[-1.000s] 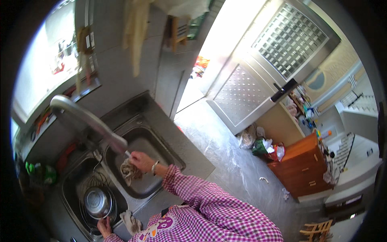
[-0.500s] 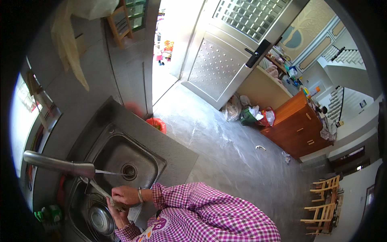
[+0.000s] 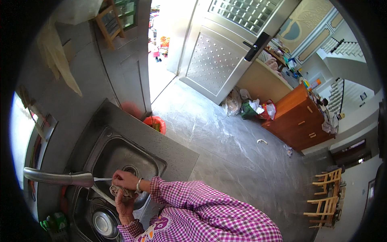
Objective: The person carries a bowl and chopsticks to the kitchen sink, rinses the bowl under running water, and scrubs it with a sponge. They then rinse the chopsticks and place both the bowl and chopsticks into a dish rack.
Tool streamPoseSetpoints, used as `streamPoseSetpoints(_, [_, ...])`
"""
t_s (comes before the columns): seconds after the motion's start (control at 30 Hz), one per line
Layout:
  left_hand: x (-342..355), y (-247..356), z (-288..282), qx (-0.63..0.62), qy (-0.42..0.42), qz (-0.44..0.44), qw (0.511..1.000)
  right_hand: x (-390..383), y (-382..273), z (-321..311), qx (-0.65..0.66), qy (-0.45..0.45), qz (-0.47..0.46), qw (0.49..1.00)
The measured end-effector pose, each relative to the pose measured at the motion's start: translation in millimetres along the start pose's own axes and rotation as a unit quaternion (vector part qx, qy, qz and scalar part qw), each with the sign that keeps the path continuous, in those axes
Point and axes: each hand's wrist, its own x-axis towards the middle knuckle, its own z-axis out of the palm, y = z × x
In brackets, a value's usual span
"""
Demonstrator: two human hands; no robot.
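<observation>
At the double sink, both my hands are closed on a crumpled grey-brown cloth. My left hand holds it from the near side, thumb up against it. My right hand grips its far side, with a bangle at the wrist. A stream of water from the steel tap reaches toward my right hand. Beyond my hands lies the far basin, its drain partly hidden by my right hand. In the near basin, beside my left hand, sits a round metal bowl.
A grey counter borders the sink. Green bottles stand at the lower left. A red bucket is on the floor past the counter. Farther off are an open metal door, bags, a wooden cabinet and wooden chairs.
Both hands have shifted up and to the right with the cloth, bringing it nearer the water stream and the far basin. The whole view has tilted slightly.
</observation>
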Motion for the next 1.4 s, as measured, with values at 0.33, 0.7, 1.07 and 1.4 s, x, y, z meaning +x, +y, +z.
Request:
streamPoseSetpoints(0.33, [-1,-7,24,-0.217,-0.08,-0.05,0.972,-1,-10,-12,0.566,-0.293,0.129,0.76])
streamPoseSetpoints(0.7, [-6,15,30,0.099,0.017,-0.034,0.994,33,-30,4,0.26,-0.188,0.204,0.925])
streamPoseSetpoints(1.07, [50,-65,-51,0.605,0.061,0.129,0.783,26,103,14,-0.605,-0.169,-0.222,0.745])
streamPoseSetpoints(1.4, [20,102,-129,0.682,0.285,0.168,0.652,-10,81,19,-0.059,-0.152,0.243,0.956])
